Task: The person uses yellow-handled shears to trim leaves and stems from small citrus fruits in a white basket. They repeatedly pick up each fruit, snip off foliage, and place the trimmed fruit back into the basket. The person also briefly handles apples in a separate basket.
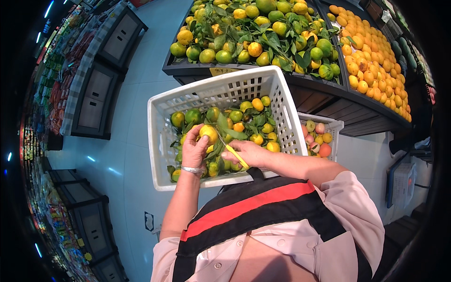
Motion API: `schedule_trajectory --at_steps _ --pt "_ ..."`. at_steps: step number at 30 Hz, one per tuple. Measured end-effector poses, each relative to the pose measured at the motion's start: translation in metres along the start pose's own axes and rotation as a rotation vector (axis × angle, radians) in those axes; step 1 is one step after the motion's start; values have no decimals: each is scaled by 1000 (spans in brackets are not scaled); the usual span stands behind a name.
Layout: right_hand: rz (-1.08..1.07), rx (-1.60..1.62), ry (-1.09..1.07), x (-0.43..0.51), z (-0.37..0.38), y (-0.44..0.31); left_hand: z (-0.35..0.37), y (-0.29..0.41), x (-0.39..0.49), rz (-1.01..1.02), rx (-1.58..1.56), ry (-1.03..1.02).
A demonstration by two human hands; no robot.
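Note:
My left hand (195, 149) holds a yellow mandarin (209, 134) between thumb and fingers, above the near part of a white plastic crate (152, 141). In my right hand (248, 152) is a pair of scissors with yellow handles (236, 156). Its thin blades point up and left, beside the mandarin and some green leaves (235, 134); whether they touch the stem I cannot tell. Green and yellow mandarins with leaves, such as a green mandarin (193, 115), lie in the crate under both hands. My hands hide some of them.
Behind the crate stands a dark display stand (211, 67) heaped with leafy mandarins (255, 49). Orange fruit (373, 67) fills the section to its right. A second white crate (337, 130) of mixed fruit sits at lower right. Dark cabinets (93, 100) with packaged goods line the left.

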State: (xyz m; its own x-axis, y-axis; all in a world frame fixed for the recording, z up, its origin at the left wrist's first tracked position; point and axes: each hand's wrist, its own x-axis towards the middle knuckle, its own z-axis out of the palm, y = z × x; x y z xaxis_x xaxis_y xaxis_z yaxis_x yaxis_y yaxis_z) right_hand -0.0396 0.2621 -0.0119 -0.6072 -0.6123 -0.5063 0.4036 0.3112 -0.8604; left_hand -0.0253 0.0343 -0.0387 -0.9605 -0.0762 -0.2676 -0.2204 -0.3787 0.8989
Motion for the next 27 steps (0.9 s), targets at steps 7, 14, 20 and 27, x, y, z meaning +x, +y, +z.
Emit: schedule_trajectory --at_steps 7,14,20,27 --pt "-51 -111 60 -1 2 12 2 7 -5 -152 47 32" --pt "29 275 202 -5 -27 10 -77 28 47 -252 343 295" --pt "10 337 185 -8 -32 19 -103 0 70 -201 1654 149" --pt "153 443 174 -1 -38 33 -42 -17 122 -493 2088 -96"
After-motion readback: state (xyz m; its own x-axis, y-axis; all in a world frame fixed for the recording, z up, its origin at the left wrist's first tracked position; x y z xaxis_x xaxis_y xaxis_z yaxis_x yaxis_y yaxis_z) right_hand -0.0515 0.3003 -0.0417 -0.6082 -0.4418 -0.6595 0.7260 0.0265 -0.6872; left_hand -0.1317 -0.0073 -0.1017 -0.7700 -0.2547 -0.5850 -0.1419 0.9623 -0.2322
